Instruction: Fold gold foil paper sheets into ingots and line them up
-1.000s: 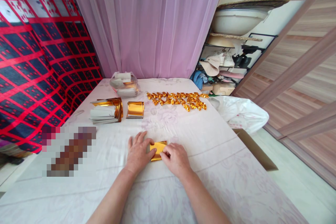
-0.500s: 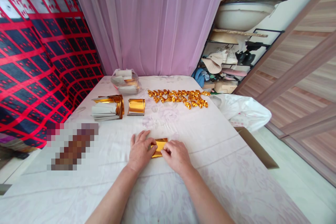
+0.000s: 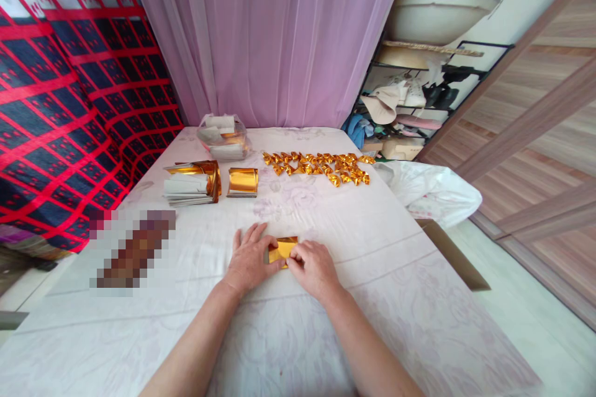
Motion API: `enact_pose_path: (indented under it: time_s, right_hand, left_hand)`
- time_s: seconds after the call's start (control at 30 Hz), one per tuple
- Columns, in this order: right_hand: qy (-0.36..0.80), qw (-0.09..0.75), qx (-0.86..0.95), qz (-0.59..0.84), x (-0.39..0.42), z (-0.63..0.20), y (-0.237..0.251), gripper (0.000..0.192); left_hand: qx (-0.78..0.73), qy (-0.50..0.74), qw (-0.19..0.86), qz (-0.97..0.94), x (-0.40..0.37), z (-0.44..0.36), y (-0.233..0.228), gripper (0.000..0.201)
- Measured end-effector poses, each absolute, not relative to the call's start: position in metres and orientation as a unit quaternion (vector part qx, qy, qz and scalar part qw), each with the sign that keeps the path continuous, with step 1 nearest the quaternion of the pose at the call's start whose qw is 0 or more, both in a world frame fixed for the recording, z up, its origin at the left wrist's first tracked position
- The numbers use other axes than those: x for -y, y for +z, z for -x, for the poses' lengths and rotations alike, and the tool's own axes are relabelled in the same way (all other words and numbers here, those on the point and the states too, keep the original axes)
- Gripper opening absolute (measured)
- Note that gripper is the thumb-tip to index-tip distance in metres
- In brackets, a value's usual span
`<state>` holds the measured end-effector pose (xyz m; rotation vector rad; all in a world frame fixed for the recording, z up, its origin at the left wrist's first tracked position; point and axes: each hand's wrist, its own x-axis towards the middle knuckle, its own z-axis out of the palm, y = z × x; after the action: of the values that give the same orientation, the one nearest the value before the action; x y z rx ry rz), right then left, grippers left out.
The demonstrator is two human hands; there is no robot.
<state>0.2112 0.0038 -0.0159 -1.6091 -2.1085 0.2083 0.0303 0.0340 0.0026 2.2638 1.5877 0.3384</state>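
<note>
A small sheet of gold foil paper [image 3: 282, 249] lies on the white cloth-covered table [image 3: 382, 273] in front of me. My left hand [image 3: 250, 258] presses on its left edge with fingers spread and thumb on the foil. My right hand [image 3: 313, 267] pinches its right side with thumb and fingertips, folding it. Much of the paper is hidden under both hands.
Several folded gold pieces [image 3: 321, 166] lie in rows at the back. A curled gold sheet [image 3: 243, 182] and a stack of gold and white sheets [image 3: 192, 183] sit at the left, a clear bag of sheets [image 3: 222, 137] behind. A white plastic bag [image 3: 433, 192] lies at the right edge.
The gold paper shows narrower between my hands than before, as my right hand folded it leftward. The camera tilted slightly, shifting the scene up in the frame.
</note>
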Motion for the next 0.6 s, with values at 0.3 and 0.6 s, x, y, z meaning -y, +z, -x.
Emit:
enact_pose_path:
  time_s: [0.3, 0.6]
  right_hand:
    - [0.087, 0.228, 0.768, 0.593, -0.0031, -0.2102, -0.0145, 0.010]
    - [0.088, 0.221, 0.765, 0.598, -0.0028, -0.2101, -0.0147, 0.009]
  left_hand:
    - [-0.554, 0.115, 0.178, -0.805, -0.0343, -0.0302, 0.0021, 0.033]
    - [-0.553, 0.111, 0.173, -0.807, -0.0340, -0.0299, 0.0011, 0.034]
